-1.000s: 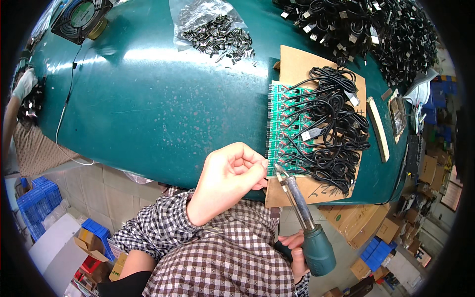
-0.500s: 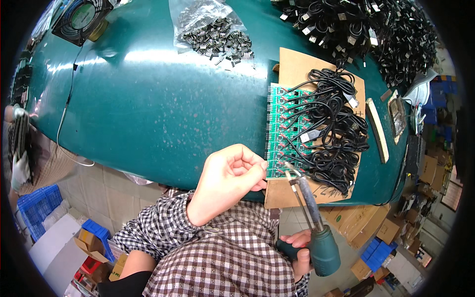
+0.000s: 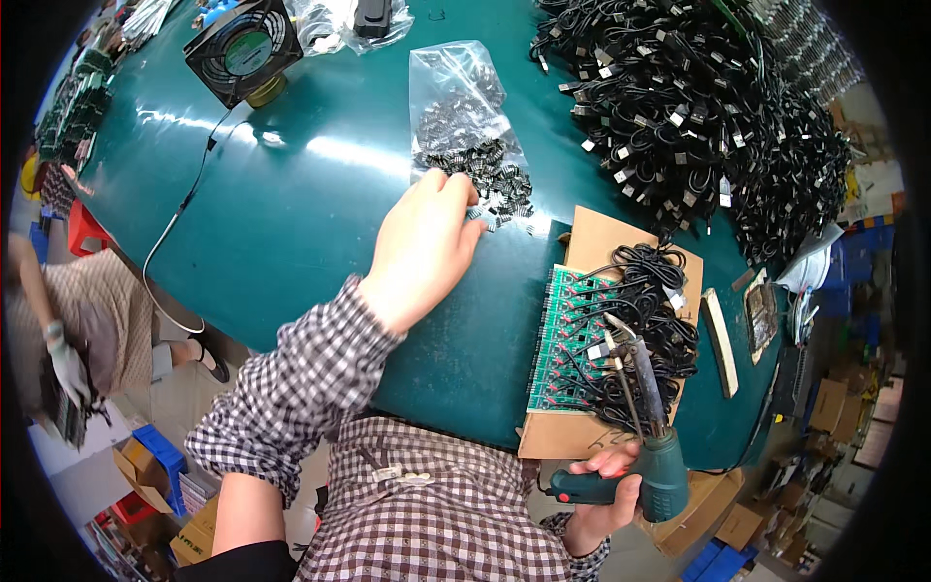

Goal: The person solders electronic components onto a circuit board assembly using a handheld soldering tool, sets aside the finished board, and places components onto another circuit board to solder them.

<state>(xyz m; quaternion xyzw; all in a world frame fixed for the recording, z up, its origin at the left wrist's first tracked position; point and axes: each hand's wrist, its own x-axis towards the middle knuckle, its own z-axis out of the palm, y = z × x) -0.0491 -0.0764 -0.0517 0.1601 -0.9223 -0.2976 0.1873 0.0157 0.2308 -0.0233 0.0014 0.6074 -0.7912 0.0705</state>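
— Since the earlier frame the left hand (image 3: 422, 250) has left the green circuit board panel (image 3: 570, 339) and is now reaching up across the teal tabletop (image 3: 291, 194) toward frame centre. Fingers are loosely spread, tips touching the small dark parts (image 3: 495, 184) spilling from the clear plastic bag (image 3: 456, 107). Cannot tell whether it is pinching one.

— And the right hand (image 3: 606, 495)?

— Sitting at lower right of the frame, wrapped around the green grip of a soldering gun (image 3: 645, 436). Its metal tip is pointing up over the panel, among the black cables (image 3: 650, 330) that are lying on it.

— Where is the panel lying?

— On a sheet of brown cardboard (image 3: 601, 238) at right of centre, close to the tabletop's near edge.

— Surroundings?

— A big heap of black cables (image 3: 679, 97) is filling the upper right. A black fan (image 3: 238, 53) is standing at upper left. Another person (image 3: 87, 320) is at the left edge.
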